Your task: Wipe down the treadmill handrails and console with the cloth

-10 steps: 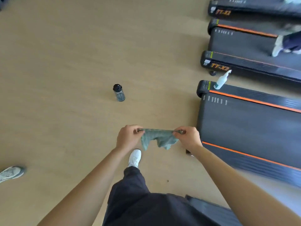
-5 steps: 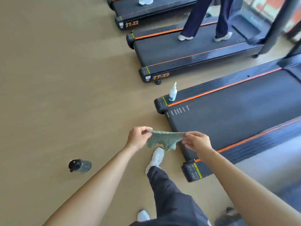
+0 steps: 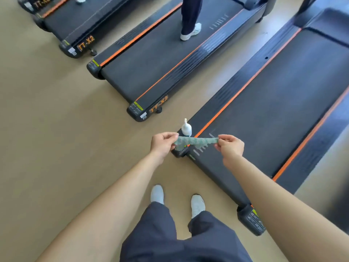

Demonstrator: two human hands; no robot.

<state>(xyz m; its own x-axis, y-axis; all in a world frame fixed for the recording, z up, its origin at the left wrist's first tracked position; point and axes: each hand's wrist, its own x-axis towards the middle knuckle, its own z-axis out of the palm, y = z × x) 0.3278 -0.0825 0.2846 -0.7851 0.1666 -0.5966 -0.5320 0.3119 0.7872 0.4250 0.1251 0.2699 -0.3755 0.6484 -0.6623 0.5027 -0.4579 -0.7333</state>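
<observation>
My left hand (image 3: 164,143), right hand (image 3: 229,146) pinch ends of small green cloth (image 3: 196,141), stretched taut, likely readying fold. White spray bottle (image 3: 186,128) at cloth's 12 o'clock on black orange-striped treadmill (image 3: 273,110), within reach.

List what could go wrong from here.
The spray bottle stands on the rear corner of the nearest treadmill, just beyond the cloth pinched between left hand and right hand; stepping up there could knock it over. Someone is on the next treadmill; reaching toward that side might bump them.
</observation>
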